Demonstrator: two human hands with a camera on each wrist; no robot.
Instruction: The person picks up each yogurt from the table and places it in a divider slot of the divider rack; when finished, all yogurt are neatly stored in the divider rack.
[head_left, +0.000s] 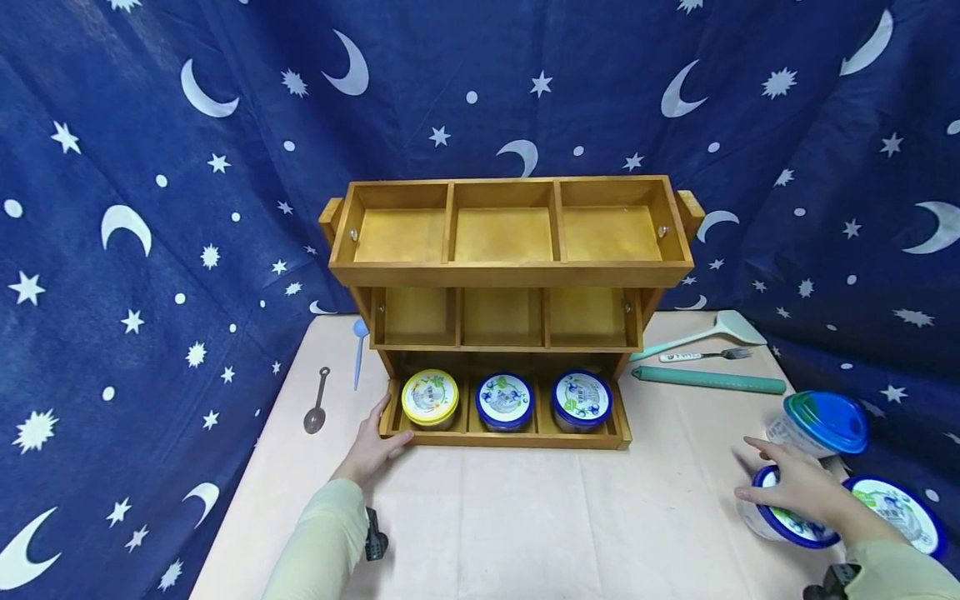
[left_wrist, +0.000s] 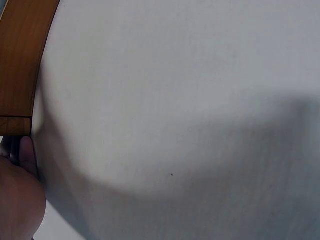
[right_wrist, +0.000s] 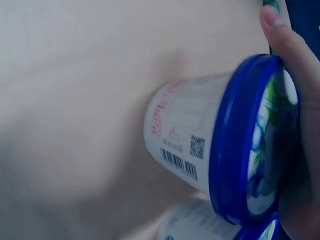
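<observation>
My left hand (head_left: 369, 447) grips the front left corner of the wooden rack's bottom tier (head_left: 517, 441); the left wrist view shows the fingers beside the wooden edge (left_wrist: 19, 75). That tier holds a yellow-lidded tub (head_left: 430, 398) on the left and blue-lidded tubs in the middle (head_left: 505, 401) and on the right (head_left: 582, 399). At the table's right side my right hand (head_left: 802, 483) lies over a blue-lidded white tub (head_left: 793, 527), thumb and fingers spread across its lid. The right wrist view shows this tub (right_wrist: 190, 130) close to the palm; whether it is gripped is unclear.
Another blue-lidded tub (head_left: 900, 512) and one with a plain blue lid (head_left: 832, 421) stand at the right. Behind them lie a green stick (head_left: 708, 381), a fork (head_left: 705, 356) and a pale spatula (head_left: 738, 327). Left of the rack are a grey spoon (head_left: 315, 419) and a blue spoon (head_left: 360, 328).
</observation>
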